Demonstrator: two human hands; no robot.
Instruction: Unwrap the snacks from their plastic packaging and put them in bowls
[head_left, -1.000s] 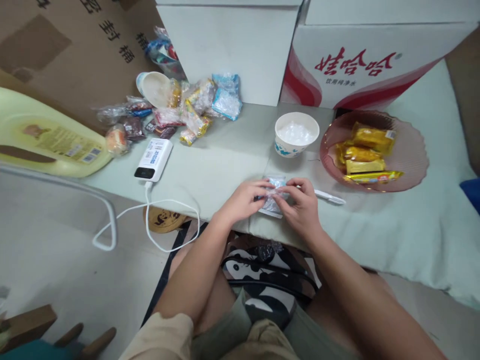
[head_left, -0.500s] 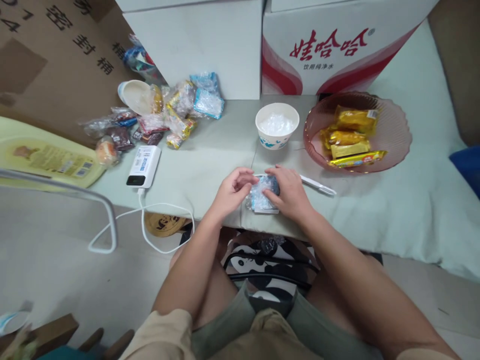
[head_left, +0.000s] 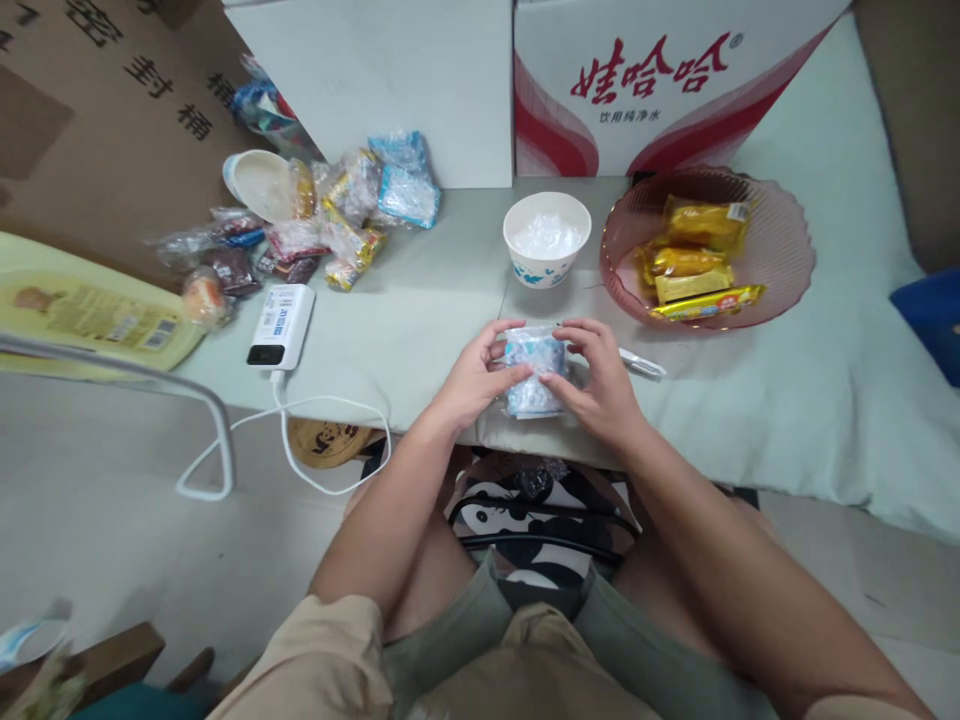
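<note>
A blue-and-white packet (head_left: 534, 385) in clear, crinkled wrapping lies at the table's front edge, between my two hands. My left hand (head_left: 478, 376) grips its left side, thumb on top and fingers curled at the far edge. From the right, my right hand (head_left: 600, 382) holds it with the thumb pressing its face and the fingertips at the upper right corner. Partly behind my right hand is a slim white tool (head_left: 643, 365), perhaps a pen or cutter. Beyond the packet stands a paper bowl (head_left: 546, 268) with crumpled clear film inside.
A pink glass bowl (head_left: 787, 270) holds several yellow-wrapped snacks. Wrapped packets (head_left: 349, 240) are heaped at left around a tipped paper cup (head_left: 259, 185). A white power bank (head_left: 283, 325) trails a cable off the table edge. White cartons (head_left: 667, 90) stand along the back.
Both hands have shifted so the packet's face shows more, with my left thumb now resting on it. My right hand has moved slightly right. The whole view has tilted a little.
</note>
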